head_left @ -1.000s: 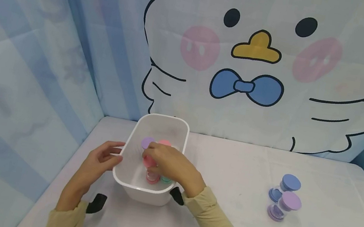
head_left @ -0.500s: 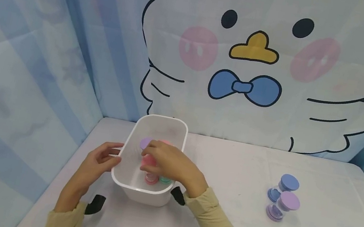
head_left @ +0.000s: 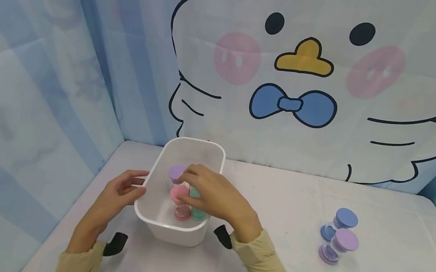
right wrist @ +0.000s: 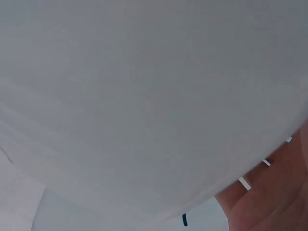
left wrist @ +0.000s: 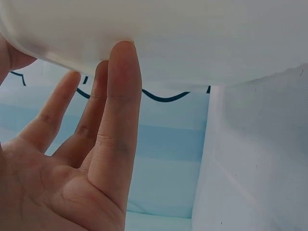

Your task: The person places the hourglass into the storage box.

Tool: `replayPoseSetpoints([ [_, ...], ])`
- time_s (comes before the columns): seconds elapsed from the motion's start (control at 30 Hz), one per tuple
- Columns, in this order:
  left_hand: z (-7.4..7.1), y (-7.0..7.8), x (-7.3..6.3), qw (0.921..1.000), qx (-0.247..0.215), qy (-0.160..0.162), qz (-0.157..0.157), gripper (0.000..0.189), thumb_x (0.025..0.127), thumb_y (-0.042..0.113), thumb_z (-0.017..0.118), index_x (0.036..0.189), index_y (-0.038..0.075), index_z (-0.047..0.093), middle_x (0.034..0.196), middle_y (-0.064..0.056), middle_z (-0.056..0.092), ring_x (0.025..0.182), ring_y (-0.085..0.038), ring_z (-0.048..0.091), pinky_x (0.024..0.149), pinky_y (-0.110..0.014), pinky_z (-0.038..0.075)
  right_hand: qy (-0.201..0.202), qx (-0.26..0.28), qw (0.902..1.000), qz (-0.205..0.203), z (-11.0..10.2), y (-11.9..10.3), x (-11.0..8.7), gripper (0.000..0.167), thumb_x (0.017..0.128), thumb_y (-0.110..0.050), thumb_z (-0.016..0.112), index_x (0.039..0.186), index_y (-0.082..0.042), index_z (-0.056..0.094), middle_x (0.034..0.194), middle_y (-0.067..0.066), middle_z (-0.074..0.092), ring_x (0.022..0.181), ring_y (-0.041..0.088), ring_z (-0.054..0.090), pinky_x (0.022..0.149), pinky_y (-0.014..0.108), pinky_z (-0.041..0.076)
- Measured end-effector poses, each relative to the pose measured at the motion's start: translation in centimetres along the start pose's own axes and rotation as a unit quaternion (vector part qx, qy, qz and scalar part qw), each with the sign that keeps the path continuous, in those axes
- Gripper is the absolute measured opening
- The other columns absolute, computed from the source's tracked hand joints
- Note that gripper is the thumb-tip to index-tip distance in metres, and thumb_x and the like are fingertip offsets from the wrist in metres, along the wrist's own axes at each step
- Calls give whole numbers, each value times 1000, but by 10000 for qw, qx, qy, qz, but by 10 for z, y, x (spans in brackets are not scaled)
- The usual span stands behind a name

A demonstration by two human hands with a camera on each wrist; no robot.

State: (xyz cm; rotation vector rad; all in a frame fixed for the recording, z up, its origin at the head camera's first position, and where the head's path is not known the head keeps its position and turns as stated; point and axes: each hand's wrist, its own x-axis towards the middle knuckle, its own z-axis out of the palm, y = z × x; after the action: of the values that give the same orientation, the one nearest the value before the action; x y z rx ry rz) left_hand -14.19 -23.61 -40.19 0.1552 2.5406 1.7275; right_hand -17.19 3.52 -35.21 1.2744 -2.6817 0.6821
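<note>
A white plastic bin (head_left: pixel 167 233) stands on the table with several sand timers inside. My left hand (head_left: pixel 114 198) touches its left side, fingers nearly straight against the outer wall and thumb near the rim. Over the bin's right side reaches my right hand (head_left: pixel 217 193), thumb and fingers apart, no timer seen between them. Just left of its fingertips stands a pink sand timer (head_left: pixel 180 193). A teal sand timer (head_left: pixel 198 214) is partly hidden under that hand, and a purple sand timer (head_left: pixel 176 172) sits farther back. In the right wrist view the bin wall (right wrist: pixel 144 106) hides the fingertips.
On the right of the white-covered table (head_left: pixel 265 269) stand a blue sand timer (head_left: pixel 346 218) and a second purple sand timer (head_left: pixel 346 240), close together. Behind the table hangs a curtain (head_left: pixel 285 147) with a printed cartoon bird; a blue curtain (head_left: pixel 29 123) borders the left.
My right hand has come off the pink sand timer and shifted right, uncovering its top and part of the teal one. The left hand stays at the bin.
</note>
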Motion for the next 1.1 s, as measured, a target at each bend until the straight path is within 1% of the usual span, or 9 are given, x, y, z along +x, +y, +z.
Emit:
replayPoseSetpoints([
  [0.17,1,1,0,10000,-15,-11,-26,47,98,27,64,141,12,51,134,-19,58,115,-33,63,86,-31,57,249,-72,9997,-39,-6,3,-12,33,90,-31,75,118,-14,70,118,-2,62,109,12,59,93,26,53],
  [0.3,1,2,0,10000,-27,-19,-24,47,98,27,64,140,12,51,134,-19,58,115,-33,63,86,-29,56,400,-224,9989,-74,-12,6,-20,29,90,-29,75,115,-16,70,117,-2,62,108,11,59,92,25,53],
  [0.5,0,2,-1,10000,-36,-6,-35,48,97,28,64,141,12,51,134,-18,58,113,-29,65,85,-27,56,627,-452,9969,-134,-20,11,-29,30,91,-30,74,116,-14,69,115,0,62,104,12,60,88,25,54],
  [0.63,0,1,0,10000,-59,-4,-57,48,97,28,64,141,12,51,134,-18,58,113,-30,64,84,-27,55,700,-501,9963,-23,-24,14,-36,32,90,-28,75,117,-14,68,115,-1,63,103,12,60,87,26,54],
  [0.8,1,-1,0,10000,-78,-8,29,47,98,26,64,140,12,52,133,-18,58,112,-29,65,83,-26,55,772,-547,9953,186,-28,19,-46,32,89,-27,76,117,-13,68,115,0,63,105,13,61,89,28,55],
  [0.9,1,-1,0,10000,-77,-6,45,47,98,27,64,140,12,52,133,-18,58,112,-29,65,83,-25,55,867,-582,9943,219,-31,22,-53,32,88,-26,76,116,-13,69,115,0,64,108,14,62,91,29,55],
  [1.1,1,-1,0,10000,-93,1,-18,47,98,27,64,141,13,51,134,-18,58,114,-31,64,84,-25,54,1036,-616,9924,262,-36,28,-65,32,87,-23,78,116,-12,69,115,0,64,108,15,62,90,31,55],
])
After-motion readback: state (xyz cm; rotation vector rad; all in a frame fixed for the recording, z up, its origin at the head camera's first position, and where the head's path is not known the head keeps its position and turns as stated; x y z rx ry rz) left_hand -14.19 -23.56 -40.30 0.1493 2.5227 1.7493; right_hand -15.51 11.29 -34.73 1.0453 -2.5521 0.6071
